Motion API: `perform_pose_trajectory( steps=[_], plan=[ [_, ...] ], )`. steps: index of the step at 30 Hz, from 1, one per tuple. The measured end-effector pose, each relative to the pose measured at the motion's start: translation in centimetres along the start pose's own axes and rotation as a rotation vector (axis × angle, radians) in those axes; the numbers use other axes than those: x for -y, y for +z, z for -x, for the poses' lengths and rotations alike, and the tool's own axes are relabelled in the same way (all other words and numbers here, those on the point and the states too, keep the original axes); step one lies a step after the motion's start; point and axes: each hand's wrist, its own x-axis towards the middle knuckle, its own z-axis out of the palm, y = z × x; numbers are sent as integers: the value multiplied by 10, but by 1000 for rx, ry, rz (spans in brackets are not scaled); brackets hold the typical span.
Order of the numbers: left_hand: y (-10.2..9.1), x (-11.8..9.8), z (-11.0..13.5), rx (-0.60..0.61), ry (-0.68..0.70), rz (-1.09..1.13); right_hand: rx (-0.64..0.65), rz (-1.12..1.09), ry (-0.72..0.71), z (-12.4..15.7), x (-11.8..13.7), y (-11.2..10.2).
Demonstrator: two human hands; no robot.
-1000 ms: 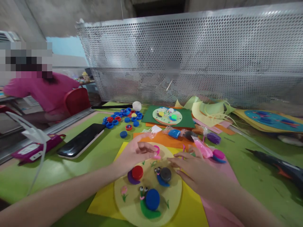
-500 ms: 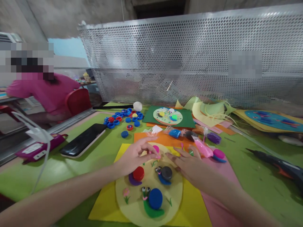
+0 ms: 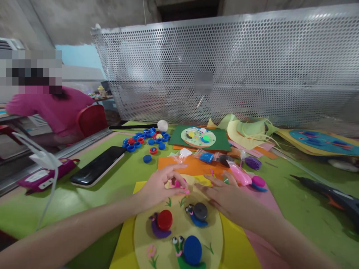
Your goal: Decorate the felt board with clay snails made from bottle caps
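A cream paper oval on a yellow sheet carries snails made of clay and bottle caps: one with a red cap, one with a grey cap, one with a blue cap. My left hand is over the oval's far left part, thumb and finger pinched on a small pink piece. A pink cap shows partly behind those fingers. My right hand has its fingers stretched over the oval's far right edge. A thin pink thing sticks up beside them; whether it is held I cannot tell.
Several loose bottle caps, a phone and a power strip lie left. Clay packets and a green card lie beyond my hands. A glue gun is right. A person sits far left.
The oval and yellow sheet have slid toward me, with the snails on them. My hands stay in nearly the same places, and the left fingers now cover more of the pink cap.
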Motion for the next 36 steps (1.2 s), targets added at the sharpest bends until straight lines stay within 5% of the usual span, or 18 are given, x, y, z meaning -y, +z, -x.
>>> perform_pose_trajectory(
  steps=[18,36],
  plan=[
    [2,2,2,-22,20,-139,-62,170,-56,1,0,8],
    [8,3,2,-28,82,-41,-219,-181,99,-4,18,-8]
  ],
)
